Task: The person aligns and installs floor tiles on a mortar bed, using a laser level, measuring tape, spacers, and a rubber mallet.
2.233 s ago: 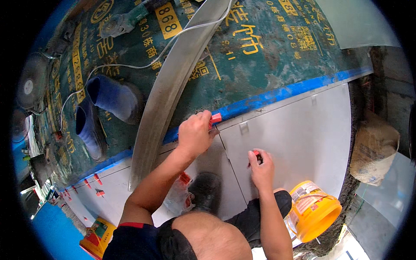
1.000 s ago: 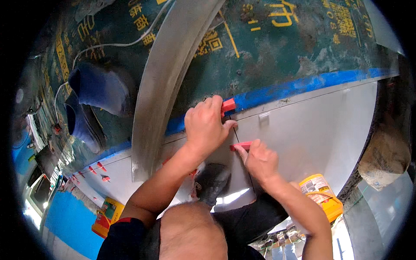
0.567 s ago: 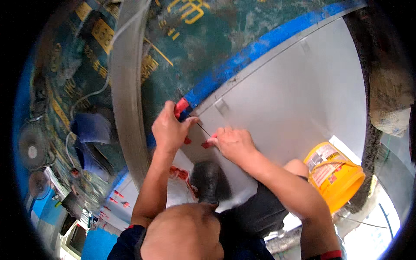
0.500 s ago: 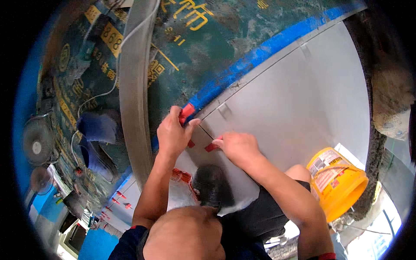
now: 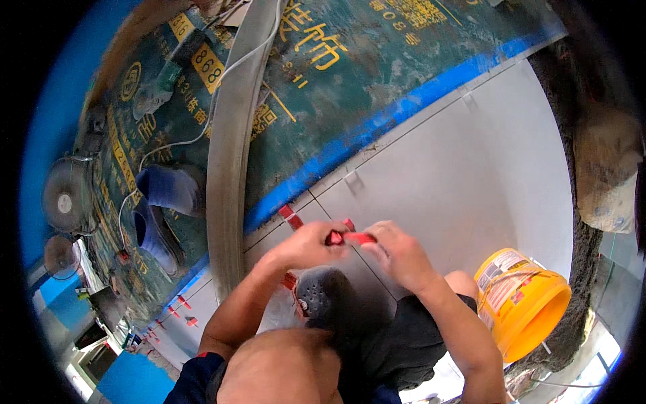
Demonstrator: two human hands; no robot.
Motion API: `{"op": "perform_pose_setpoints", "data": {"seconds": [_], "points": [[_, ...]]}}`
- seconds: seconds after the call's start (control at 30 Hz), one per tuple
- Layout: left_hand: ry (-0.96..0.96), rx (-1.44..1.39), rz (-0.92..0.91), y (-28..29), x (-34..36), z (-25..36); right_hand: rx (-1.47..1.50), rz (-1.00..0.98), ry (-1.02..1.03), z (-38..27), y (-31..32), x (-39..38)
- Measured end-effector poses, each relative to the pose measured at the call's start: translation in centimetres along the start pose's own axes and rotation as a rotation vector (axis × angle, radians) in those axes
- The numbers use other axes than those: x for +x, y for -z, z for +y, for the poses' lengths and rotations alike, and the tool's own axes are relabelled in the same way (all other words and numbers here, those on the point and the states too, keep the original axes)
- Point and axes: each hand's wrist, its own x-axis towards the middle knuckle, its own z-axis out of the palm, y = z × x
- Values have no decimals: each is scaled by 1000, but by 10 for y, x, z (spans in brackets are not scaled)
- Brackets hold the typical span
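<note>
My left hand (image 5: 313, 244) is closed round small red plastic pieces (image 5: 335, 238). My right hand (image 5: 404, 259) grips another red piece (image 5: 360, 239), its fingertips close beside the left ones above the joint between large light-grey tiles (image 5: 444, 175). Just beyond my hands, a red wedge (image 5: 291, 217) lies across the seam at the blue tape (image 5: 404, 114) edging the green printed sheet (image 5: 356, 101). Another bit of red shows behind my fingers. Below my hands are my dark perforated shoe (image 5: 323, 289) and a clear bag, partly hidden by my left arm.
A long grey straightedge (image 5: 227, 168) and white cord cross the sheet. Blue boots (image 5: 168, 188) and a fan (image 5: 65, 198) lie left, beyond them more red wedges (image 5: 182, 301) along the seam. A yellow bucket (image 5: 521, 310) stands right, near a brown sack (image 5: 602, 175) beside a dark edge.
My left hand has left the red wedge at the taped edge and moved down and right to meet my right hand, which has turned and moved slightly lower. The view has shifted.
</note>
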Motion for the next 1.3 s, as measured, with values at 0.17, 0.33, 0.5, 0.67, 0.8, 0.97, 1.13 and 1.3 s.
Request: {"op": "perform_pose_setpoints", "data": {"seconds": [0.17, 0.33, 0.5, 0.67, 0.8, 0.97, 1.13, 1.3], "points": [[60, 270, 645, 35, 9, -15, -302, 278, -162, 27, -6, 28], [-57, 477, 841, 49, 23, -21, -271, 318, -118, 38, -25, 50], [-246, 577, 757, 33, 36, -11, -194, 286, -168, 42, -35, 56], [-225, 716, 622, 22, 50, -19, -159, 299, -161, 41, -42, 53], [-231, 753, 606, 17, 53, -26, -118, 335, -173, 45, -48, 50], [-254, 744, 635, 15, 52, -30, -124, 352, -208, 36, -48, 53], [-223, 793, 620, 14, 49, -29, -115, 360, -234, 28, -62, 64], [-189, 797, 568, 15, 48, -21, -180, 443, -127, 29, -71, 69]]}}
